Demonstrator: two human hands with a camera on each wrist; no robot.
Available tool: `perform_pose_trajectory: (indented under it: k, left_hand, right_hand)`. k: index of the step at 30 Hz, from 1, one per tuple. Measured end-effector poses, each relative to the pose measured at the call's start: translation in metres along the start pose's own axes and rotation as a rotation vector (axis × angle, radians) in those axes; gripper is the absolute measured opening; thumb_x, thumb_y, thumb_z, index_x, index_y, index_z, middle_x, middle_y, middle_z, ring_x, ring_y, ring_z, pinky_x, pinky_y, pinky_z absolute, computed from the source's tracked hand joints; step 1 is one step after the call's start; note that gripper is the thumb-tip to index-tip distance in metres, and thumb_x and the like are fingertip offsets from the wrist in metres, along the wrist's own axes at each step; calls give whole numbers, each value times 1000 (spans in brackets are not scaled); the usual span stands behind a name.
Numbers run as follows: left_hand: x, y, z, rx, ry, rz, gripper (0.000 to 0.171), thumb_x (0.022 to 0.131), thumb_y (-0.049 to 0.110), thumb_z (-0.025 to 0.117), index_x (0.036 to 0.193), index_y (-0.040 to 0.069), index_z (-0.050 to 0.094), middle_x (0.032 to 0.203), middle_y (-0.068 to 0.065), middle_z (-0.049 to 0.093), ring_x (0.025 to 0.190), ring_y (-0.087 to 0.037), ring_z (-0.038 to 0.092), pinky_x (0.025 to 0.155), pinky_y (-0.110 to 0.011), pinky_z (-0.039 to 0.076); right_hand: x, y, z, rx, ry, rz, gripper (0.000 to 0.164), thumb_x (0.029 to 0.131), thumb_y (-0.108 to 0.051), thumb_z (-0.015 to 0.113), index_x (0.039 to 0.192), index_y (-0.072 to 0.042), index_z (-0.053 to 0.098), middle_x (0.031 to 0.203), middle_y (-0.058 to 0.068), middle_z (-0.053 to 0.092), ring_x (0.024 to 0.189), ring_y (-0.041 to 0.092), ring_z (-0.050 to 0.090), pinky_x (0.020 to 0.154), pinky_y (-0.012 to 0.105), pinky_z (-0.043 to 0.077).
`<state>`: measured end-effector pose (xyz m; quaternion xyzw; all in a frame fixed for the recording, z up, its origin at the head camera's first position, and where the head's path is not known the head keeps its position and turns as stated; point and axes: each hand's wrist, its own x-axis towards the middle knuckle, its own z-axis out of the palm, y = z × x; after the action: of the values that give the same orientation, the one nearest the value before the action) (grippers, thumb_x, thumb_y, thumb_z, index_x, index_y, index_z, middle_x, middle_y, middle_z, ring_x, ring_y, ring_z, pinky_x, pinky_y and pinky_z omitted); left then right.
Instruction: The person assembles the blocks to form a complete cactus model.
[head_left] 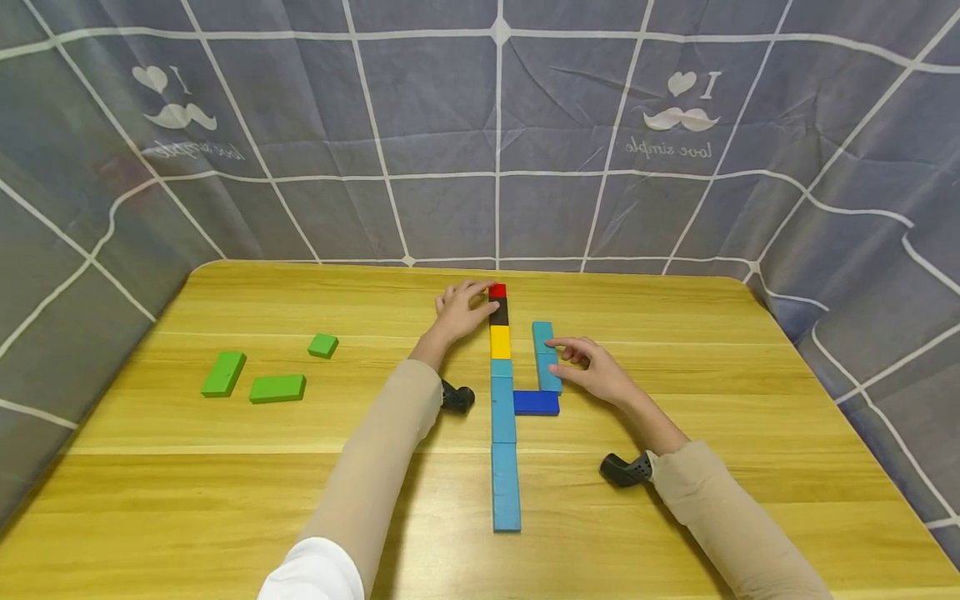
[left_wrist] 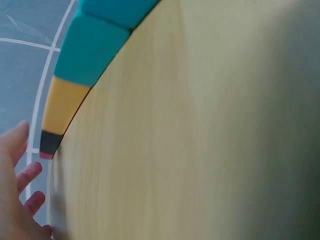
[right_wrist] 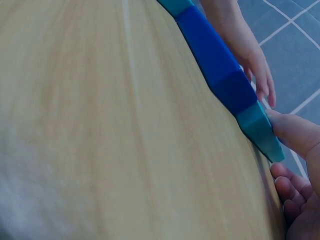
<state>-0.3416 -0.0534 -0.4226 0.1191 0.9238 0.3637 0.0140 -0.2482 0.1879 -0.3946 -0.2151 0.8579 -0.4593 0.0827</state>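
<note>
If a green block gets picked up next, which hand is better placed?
Probably the left hand: all three green blocks lie on its side of the block column, and it is nearer to them. The right hand is across the column, its fingers at the two light blue blocks.

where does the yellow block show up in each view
Head: yellow block near the centre, between the black block and a light blue block.
Left wrist: yellow block at left, just above the black block.
Right wrist: not visible.
Shared landmark: white-lined grey curtain.
</note>
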Motion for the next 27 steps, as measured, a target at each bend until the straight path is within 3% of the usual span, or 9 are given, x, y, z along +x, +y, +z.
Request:
perform_pose_trajectory:
  k: [6, 12, 19, 27]
  left_hand:
    - [-11, -7, -18, -132, 116, 41, 48, 89, 34, 57, 134, 17, 48, 129, -7, 47, 119, -29, 31, 89, -47, 17]
    - [-40, -17, -43, -168, 177, 100, 47, 87, 28, 62, 130, 11, 51, 125, -13, 50, 116, -32, 34, 90, -52, 16]
    - [-88, -33, -76, -138, 166, 150, 44, 87, 21, 63, 126, 5, 53, 120, -19, 53, 109, -37, 40, 91, -56, 20]
    - [-142, -66, -110, -37, 138, 184, 45, 83, 14, 67, 124, 2, 53, 118, -18, 54, 106, -37, 44, 89, -55, 24]
  right_hand:
    - [1, 0, 1, 6, 0, 3, 39, 86, -3, 60, 122, 8, 52, 97, 26, 49, 86, 33, 41, 75, 35, 34]
    - [0, 1, 2, -4, 7, 3, 39, 86, -4, 61, 122, 8, 53, 96, 24, 49, 85, 31, 41, 75, 35, 34]
    - [0, 1, 2, 4, 2, -5, 38, 86, -4, 60, 122, 8, 52, 96, 25, 49, 85, 32, 41, 75, 36, 34]
    - [1, 2, 2, -1, 1, -10, 38, 86, -4, 61, 122, 8, 52, 97, 26, 49, 85, 31, 41, 75, 36, 34]
